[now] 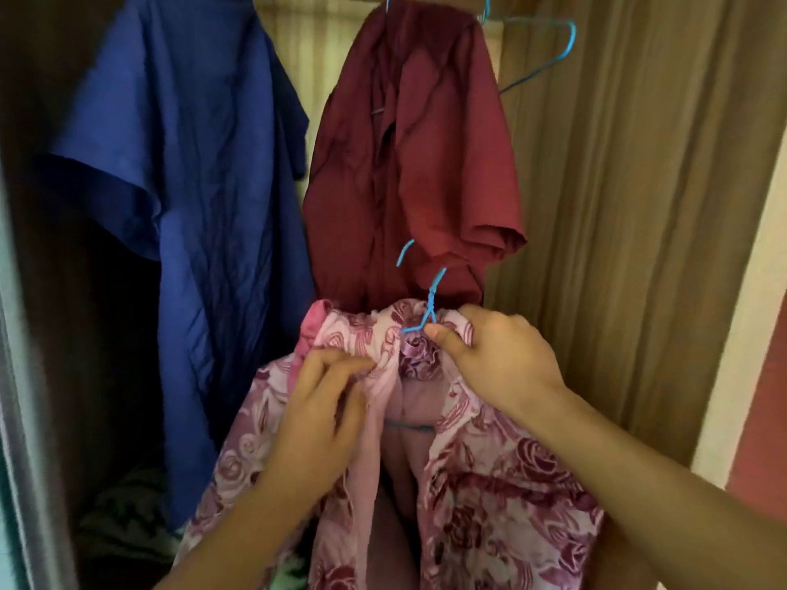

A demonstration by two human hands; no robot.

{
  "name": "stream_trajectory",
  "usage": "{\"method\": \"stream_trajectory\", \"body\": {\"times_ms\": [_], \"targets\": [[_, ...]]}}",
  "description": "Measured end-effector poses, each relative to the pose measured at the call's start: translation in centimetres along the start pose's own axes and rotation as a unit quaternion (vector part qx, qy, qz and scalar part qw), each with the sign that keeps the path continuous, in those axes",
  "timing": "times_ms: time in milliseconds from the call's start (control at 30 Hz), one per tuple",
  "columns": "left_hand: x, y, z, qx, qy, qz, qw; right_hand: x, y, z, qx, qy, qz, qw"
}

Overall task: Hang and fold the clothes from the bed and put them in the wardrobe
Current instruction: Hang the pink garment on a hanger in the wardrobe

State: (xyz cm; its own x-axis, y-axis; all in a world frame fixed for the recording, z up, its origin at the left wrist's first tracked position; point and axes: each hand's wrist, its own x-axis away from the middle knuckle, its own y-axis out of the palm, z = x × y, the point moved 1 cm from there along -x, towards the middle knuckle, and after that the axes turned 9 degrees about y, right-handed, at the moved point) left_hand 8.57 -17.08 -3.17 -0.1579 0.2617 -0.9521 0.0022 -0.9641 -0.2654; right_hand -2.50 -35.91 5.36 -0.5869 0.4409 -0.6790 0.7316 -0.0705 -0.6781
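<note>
In the wardrobe [617, 206], a left shirt [191, 185] hangs beside a right shirt [409, 163]; the near shirt [489, 483], on its hanger [430, 304], sits before the latter.

Dim and warm overall, with yellowish light strongest on the wardrobe's back panel [294, 57] and right wall [639, 206]. Deep shadow at left beneath the blue shirt [191, 185], swallowing detail. Evenly lit across the floral shirt [489, 483] up front. Soft throughout, fabric texture smeared. Bowed by the wide lens along the grey strip [25, 440] at the left edge.

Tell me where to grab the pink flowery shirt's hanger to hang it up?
Pinch the blue hanger at its twisted neck, under the hook, from the right: the hook curls left, and the neck stands bare above the pink shirt collar.
</note>
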Motion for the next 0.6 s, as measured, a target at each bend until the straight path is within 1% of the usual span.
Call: {"method": "stream_trajectory", "body": {"times_ms": [67, 100, 133, 167, 200, 233, 267, 300, 333, 367, 400, 500, 533, 600], "targets": [[-1.1, -2.1, 0.0, -0.029, -0.047, 0.032, 0.998, 0.6, -0.8, 0.0, -0.016, -0.011, 0.000, 1.000], [-1.7, -3.2, -0.1, -0.081, -0.076, 0.040, 0.993, 0.8, -1.1, 0.0, -0.021, -0.017, 0.000, 1.000], [-2.4, -4.2, -0.2, -0.169, -0.093, 0.034, 0.981, 1.0, -1.4, 0.0, -0.026, -0.023, 0.003, 0.999], [-3.1, -5.1, -0.5, -0.258, -0.094, 0.010, 0.962, 1.2, -1.7, 0.0, -0.033, -0.030, 0.005, 0.999], [-3.6, -5.9, -0.7, -0.309, -0.095, -0.038, 0.945, 1.5, -2.1, -0.1, -0.044, -0.036, 0.001, 0.998], [-4.2, -6.5, -0.9, -0.307, -0.110, -0.106, 0.940, 1.6, -2.2, -0.1, -0.060, -0.041, -0.005, 0.997], [-4.6, -6.9, -0.9, -0.256, -0.127, -0.176, 0.942, 1.8, -2.4, -0.1, -0.073, -0.043, -0.012, 0.996], [-4.8, -7.1, -0.8, -0.174, -0.145, -0.228, 0.947, 2.0, -2.5, -0.2, -0.081, -0.043, -0.018, 0.996], [-4.6, -7.0, -0.5, -0.107, -0.157, -0.261, 0.946, 2.2, -2.6, -0.3, -0.086, -0.043, -0.022, 0.995], [-4.2, -6.8, -0.4, -0.083, -0.155, -0.266, 0.948, 2.4, -2.7, -0.3, -0.092, -0.046, -0.021, 0.995], [-3.8, -6.7, -0.3, -0.094, -0.150, -0.259, 0.950, 2.6, -2.8, -0.2, -0.098, -0.051, -0.008, 0.994], [-2.8, -7.0, -0.1, -0.189, -0.138, -0.235, 0.944, 2.6, -4.3, 0.2, -0.093, -0.064, 0.064, 0.992], [-2.7, -7.2, 0.0, -0.216, -0.139, -0.229, 0.939, 2.7, -5.0, 0.1, -0.106, -0.061, 0.070, 0.990], [-2.8, -7.6, 0.2, -0.246, -0.141, -0.223, 0.933, 3.4, -5.7, -0.9, -0.154, -0.056, 0.032, 0.986]]}}
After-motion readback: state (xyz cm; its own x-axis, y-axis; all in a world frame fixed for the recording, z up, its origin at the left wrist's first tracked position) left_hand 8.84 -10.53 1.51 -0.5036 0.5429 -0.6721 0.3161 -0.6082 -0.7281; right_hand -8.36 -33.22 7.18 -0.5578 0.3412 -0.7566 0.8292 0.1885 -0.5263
